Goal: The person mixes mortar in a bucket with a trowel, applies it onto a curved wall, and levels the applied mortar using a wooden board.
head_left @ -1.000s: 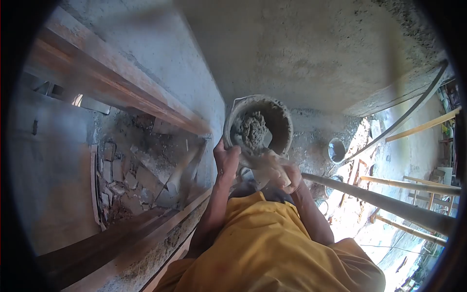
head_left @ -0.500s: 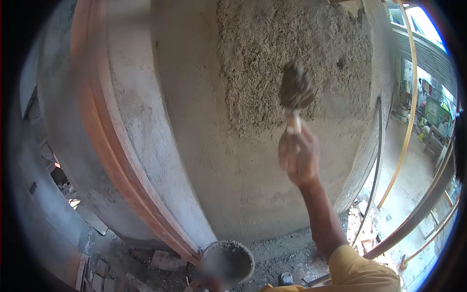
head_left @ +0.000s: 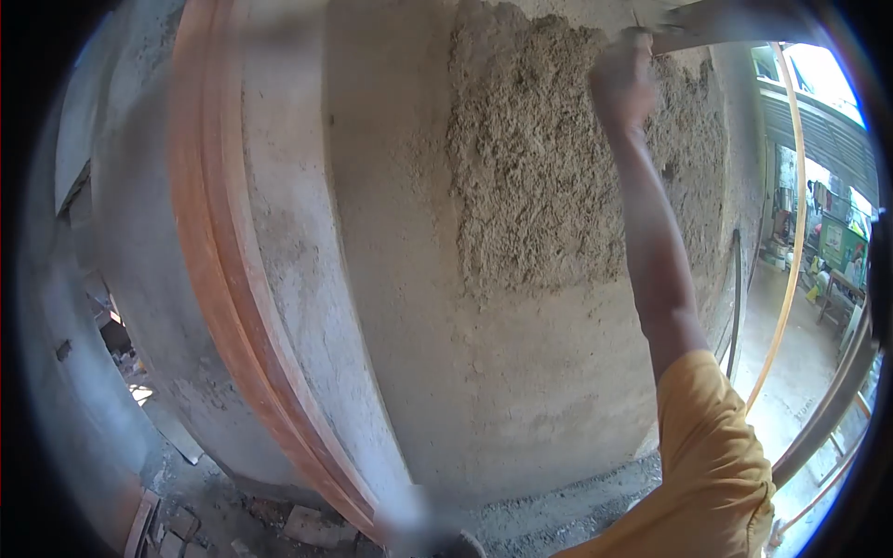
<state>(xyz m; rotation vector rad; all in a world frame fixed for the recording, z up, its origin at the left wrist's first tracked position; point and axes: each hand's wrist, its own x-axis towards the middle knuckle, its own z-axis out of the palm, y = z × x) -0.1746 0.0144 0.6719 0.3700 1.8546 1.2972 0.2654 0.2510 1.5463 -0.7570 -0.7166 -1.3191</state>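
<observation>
My right hand [head_left: 625, 88] is raised high at the upper right, in front of the rough mortar patch. Its fingers are closed in a fist around the trowel's handle; the blade is not clearly visible here. Coarse wet mortar [head_left: 539, 158] covers the upper part of the wall, above a smoother grey wall surface [head_left: 530, 391]. At the bottom edge, part of a bucket's rim [head_left: 473, 541] shows beside a pale blur. My left hand is out of view.
A dark board [head_left: 730, 23] juts out at the top, close to my fist. An orange-brown vertical frame [head_left: 219, 251] runs down the left. Broken bricks [head_left: 316, 525] lie on the ground. A slim pole [head_left: 797, 195] and a thick pipe [head_left: 828, 409] stand to the right.
My right hand has moved up and right to the top of the mortared area. The trowel's mortar-laden blade, plain before, no longer shows clearly. The view has tilted upward, leaving little of the bucket.
</observation>
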